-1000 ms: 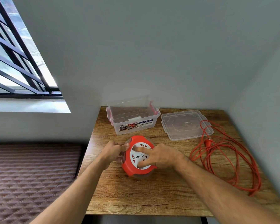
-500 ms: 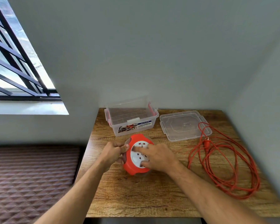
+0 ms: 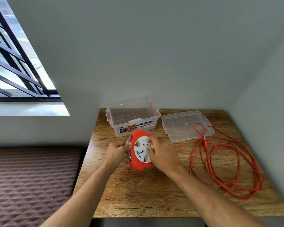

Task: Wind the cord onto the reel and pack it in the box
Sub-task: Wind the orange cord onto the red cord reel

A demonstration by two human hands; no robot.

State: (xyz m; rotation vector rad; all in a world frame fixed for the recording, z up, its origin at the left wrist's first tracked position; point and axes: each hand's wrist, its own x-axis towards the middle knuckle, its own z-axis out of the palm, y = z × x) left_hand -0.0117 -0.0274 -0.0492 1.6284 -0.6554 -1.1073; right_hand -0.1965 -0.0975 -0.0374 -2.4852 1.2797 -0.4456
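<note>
In a grey-walled corner, a wooden table (image 3: 138, 194) beside a barred window (image 3: 15, 63)

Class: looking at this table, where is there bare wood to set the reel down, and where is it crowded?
Free: the near strip of table in front of the reel, left of the cord. Also the left edge beside the box. Crowded: the right side under cord loops and the back with box and lid.

Box label (image 3: 136, 126) print too small
</note>
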